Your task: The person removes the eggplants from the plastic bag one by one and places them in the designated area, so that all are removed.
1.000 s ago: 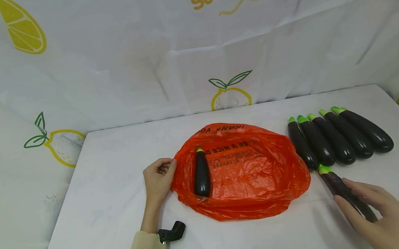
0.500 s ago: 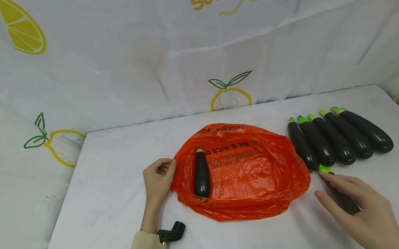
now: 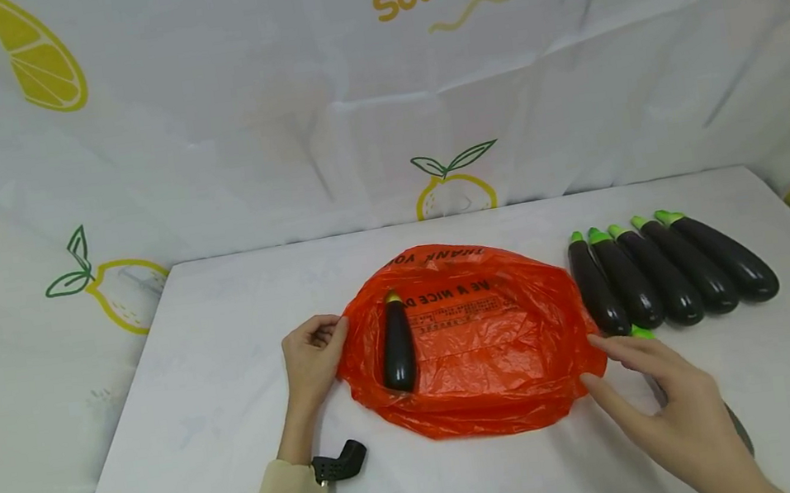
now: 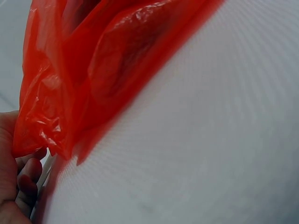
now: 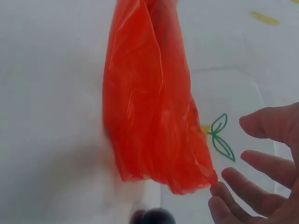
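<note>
A red plastic bag (image 3: 477,356) with dark lettering lies on the white table, its mouth spread wide. One dark eggplant (image 3: 398,350) rests inside it at the left. My left hand (image 3: 315,363) pinches the bag's left rim between thumb and fingers; the left wrist view shows the gathered red film (image 4: 46,126) at those fingers. Close to the bag's right rim is my right hand (image 3: 675,414), with thumb and fingers spread apart and nothing gripped. Another eggplant (image 3: 739,428) lies on the table, mostly hidden behind that hand, its green stem showing beyond the fingers.
Several eggplants (image 3: 657,278) lie side by side right of the bag, green stems pointing to the back. A black wrist device (image 3: 341,460) sits on my left wrist. Behind the table hangs a white cloth (image 3: 238,134) with lemon prints.
My right hand has left the eggplant by the row's near end and moved left to the bag's right rim. The left hand keeps its hold on the bag.
</note>
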`<state>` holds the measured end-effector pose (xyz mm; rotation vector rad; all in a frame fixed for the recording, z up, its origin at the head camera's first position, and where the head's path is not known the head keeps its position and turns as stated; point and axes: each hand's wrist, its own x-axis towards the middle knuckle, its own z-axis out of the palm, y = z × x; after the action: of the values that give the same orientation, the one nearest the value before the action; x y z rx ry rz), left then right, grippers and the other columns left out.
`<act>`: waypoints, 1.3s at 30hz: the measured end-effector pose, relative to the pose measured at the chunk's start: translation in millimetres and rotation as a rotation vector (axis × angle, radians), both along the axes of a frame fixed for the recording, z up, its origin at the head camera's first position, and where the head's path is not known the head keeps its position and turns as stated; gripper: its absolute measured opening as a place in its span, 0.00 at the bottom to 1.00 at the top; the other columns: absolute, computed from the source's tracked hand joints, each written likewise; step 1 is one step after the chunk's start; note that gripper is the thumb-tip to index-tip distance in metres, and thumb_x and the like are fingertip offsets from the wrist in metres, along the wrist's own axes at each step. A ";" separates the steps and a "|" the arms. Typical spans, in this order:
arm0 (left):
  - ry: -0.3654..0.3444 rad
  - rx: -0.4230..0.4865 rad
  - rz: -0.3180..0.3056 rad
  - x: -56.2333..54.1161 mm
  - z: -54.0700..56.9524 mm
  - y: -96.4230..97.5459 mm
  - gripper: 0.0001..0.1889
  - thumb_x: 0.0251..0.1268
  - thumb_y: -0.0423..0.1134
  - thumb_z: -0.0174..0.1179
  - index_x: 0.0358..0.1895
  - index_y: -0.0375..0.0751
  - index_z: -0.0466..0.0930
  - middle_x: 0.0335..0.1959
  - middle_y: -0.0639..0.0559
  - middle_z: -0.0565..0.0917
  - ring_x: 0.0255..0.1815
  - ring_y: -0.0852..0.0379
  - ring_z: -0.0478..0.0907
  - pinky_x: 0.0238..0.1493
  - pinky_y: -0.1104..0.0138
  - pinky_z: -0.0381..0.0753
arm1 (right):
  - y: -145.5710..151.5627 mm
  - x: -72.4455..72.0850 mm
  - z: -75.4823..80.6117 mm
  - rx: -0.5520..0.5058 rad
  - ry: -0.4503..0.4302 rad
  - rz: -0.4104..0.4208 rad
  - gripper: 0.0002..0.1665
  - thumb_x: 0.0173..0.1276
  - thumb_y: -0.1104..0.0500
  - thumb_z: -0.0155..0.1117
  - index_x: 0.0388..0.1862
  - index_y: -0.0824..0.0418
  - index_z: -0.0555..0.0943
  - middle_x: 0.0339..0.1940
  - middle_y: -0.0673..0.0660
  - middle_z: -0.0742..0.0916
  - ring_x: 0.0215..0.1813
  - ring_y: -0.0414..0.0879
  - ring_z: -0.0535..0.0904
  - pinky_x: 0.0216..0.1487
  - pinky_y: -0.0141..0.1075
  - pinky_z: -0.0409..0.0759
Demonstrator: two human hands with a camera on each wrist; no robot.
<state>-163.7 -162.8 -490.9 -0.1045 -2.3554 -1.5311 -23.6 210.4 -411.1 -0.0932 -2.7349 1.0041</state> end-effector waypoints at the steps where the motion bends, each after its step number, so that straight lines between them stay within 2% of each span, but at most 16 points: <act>1: -0.001 0.002 -0.002 0.0 0.1 0.0 0.05 0.66 0.35 0.69 0.34 0.37 0.89 0.24 0.43 0.83 0.25 0.62 0.73 0.28 0.78 0.72 | -2.3 -0.8 1.4 -0.001 0.007 0.006 0.31 0.55 0.60 0.82 0.59 0.61 0.85 0.55 0.65 0.86 0.54 0.63 0.83 0.51 0.52 0.85; 2: -0.003 0.004 -0.004 0.1 0.2 0.1 0.05 0.66 0.35 0.69 0.34 0.37 0.89 0.24 0.43 0.83 0.25 0.62 0.73 0.28 0.78 0.72 | -4.8 -1.3 2.8 0.001 0.016 0.010 0.30 0.55 0.61 0.82 0.58 0.61 0.85 0.55 0.65 0.87 0.54 0.63 0.83 0.49 0.60 0.82; 3: -0.004 0.007 -0.006 0.2 0.3 0.1 0.05 0.66 0.35 0.69 0.34 0.36 0.89 0.24 0.43 0.83 0.25 0.62 0.73 0.28 0.78 0.72 | -7.1 -1.9 4.0 -0.002 0.027 0.014 0.30 0.54 0.61 0.82 0.58 0.62 0.85 0.54 0.65 0.87 0.54 0.63 0.83 0.49 0.60 0.82; 7: -0.013 0.010 -0.009 0.0 0.0 0.1 0.05 0.66 0.36 0.69 0.34 0.37 0.89 0.24 0.43 0.83 0.25 0.62 0.73 0.29 0.77 0.73 | -15.9 -3.6 10.0 -0.001 0.068 0.028 0.28 0.53 0.63 0.82 0.55 0.62 0.86 0.52 0.63 0.88 0.53 0.60 0.84 0.44 0.56 0.86; 8: -0.015 0.010 -0.009 0.0 -0.1 0.1 0.05 0.66 0.36 0.69 0.34 0.37 0.89 0.24 0.43 0.83 0.25 0.62 0.73 0.29 0.77 0.73 | -18.0 -3.9 11.6 0.003 0.078 0.030 0.28 0.52 0.63 0.82 0.55 0.61 0.87 0.51 0.62 0.88 0.53 0.58 0.83 0.44 0.50 0.88; 10: -0.017 0.010 -0.007 -0.2 -0.6 -0.2 0.05 0.66 0.36 0.69 0.34 0.37 0.89 0.24 0.43 0.83 0.25 0.62 0.73 0.29 0.77 0.73 | -22.1 -4.5 13.8 0.003 0.093 0.038 0.28 0.52 0.63 0.82 0.54 0.61 0.87 0.51 0.62 0.88 0.52 0.57 0.83 0.43 0.50 0.89; 11: -0.018 0.013 -0.006 -0.2 -0.9 -0.3 0.05 0.66 0.36 0.69 0.34 0.37 0.89 0.24 0.43 0.83 0.25 0.62 0.73 0.29 0.77 0.73 | -24.0 -4.8 15.2 0.004 0.098 0.043 0.28 0.52 0.63 0.82 0.54 0.61 0.87 0.50 0.61 0.88 0.52 0.56 0.83 0.43 0.44 0.89; 14: -0.016 0.018 -0.006 -0.1 -1.2 -0.6 0.05 0.66 0.36 0.69 0.33 0.38 0.89 0.24 0.43 0.83 0.25 0.62 0.73 0.29 0.78 0.73 | -29.8 -6.4 16.7 -0.007 0.099 0.061 0.27 0.53 0.63 0.82 0.54 0.60 0.87 0.51 0.61 0.88 0.51 0.57 0.84 0.44 0.46 0.89; 15: -0.015 0.020 -0.006 -0.3 -1.2 -0.6 0.05 0.66 0.36 0.69 0.33 0.38 0.89 0.24 0.43 0.83 0.25 0.62 0.73 0.29 0.78 0.73 | -31.8 -7.2 16.9 -0.015 0.094 0.067 0.27 0.53 0.62 0.82 0.54 0.60 0.87 0.51 0.61 0.88 0.51 0.57 0.84 0.43 0.51 0.89; 17: -0.013 0.023 -0.007 -0.5 -1.1 -0.6 0.05 0.65 0.36 0.69 0.33 0.38 0.89 0.24 0.43 0.83 0.25 0.62 0.73 0.29 0.78 0.73 | -36.1 -9.0 17.5 -0.022 0.086 0.077 0.27 0.54 0.62 0.82 0.55 0.60 0.87 0.51 0.61 0.88 0.51 0.57 0.84 0.43 0.50 0.89; 18: -0.011 0.022 -0.007 -0.7 -1.1 -0.5 0.05 0.65 0.36 0.69 0.33 0.38 0.89 0.24 0.43 0.83 0.25 0.62 0.73 0.29 0.78 0.73 | -38.4 -10.1 17.2 -0.027 0.080 0.081 0.26 0.54 0.61 0.81 0.55 0.59 0.87 0.51 0.61 0.88 0.51 0.58 0.83 0.43 0.56 0.87; 22: 0.002 0.023 -0.007 -1.7 -1.8 -0.4 0.05 0.65 0.36 0.69 0.32 0.38 0.89 0.23 0.44 0.83 0.24 0.63 0.73 0.28 0.78 0.72 | -48.5 -15.3 17.3 -0.034 0.080 0.112 0.25 0.56 0.61 0.81 0.54 0.60 0.88 0.49 0.60 0.89 0.49 0.55 0.83 0.43 0.50 0.88; 26: 0.023 0.022 -0.012 -2.4 -2.7 -0.3 0.05 0.64 0.35 0.70 0.31 0.38 0.89 0.22 0.44 0.83 0.24 0.63 0.74 0.28 0.78 0.72 | -59.4 -22.6 15.5 -0.085 0.076 0.181 0.24 0.58 0.63 0.79 0.55 0.60 0.87 0.49 0.56 0.89 0.50 0.51 0.85 0.47 0.46 0.88; 29: 0.030 0.026 -0.017 -2.7 -3.3 -0.2 0.05 0.64 0.35 0.70 0.31 0.38 0.89 0.22 0.44 0.83 0.24 0.63 0.74 0.28 0.78 0.72 | -68.8 -28.7 12.6 -0.145 0.050 0.229 0.24 0.59 0.63 0.78 0.56 0.60 0.87 0.50 0.56 0.89 0.52 0.51 0.86 0.49 0.48 0.88; 33: 0.028 0.023 -0.020 -2.8 -3.1 0.0 0.05 0.65 0.35 0.70 0.32 0.38 0.89 0.22 0.44 0.83 0.25 0.64 0.74 0.29 0.78 0.72 | -83.2 -37.1 6.6 -0.216 0.020 0.272 0.24 0.60 0.64 0.77 0.57 0.60 0.86 0.49 0.57 0.89 0.49 0.52 0.86 0.48 0.49 0.88; 39: 0.019 0.022 -0.019 -1.9 -1.3 -0.2 0.05 0.65 0.35 0.69 0.32 0.37 0.89 0.23 0.43 0.83 0.25 0.63 0.74 0.29 0.78 0.73 | -107.6 -53.5 -5.6 -0.263 0.003 0.316 0.24 0.61 0.64 0.76 0.57 0.63 0.86 0.48 0.60 0.88 0.47 0.53 0.86 0.48 0.48 0.88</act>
<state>-165.6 -162.9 -492.2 -0.1365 -2.3290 -1.5576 -77.1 102.9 -416.7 0.3070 -2.6504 1.4420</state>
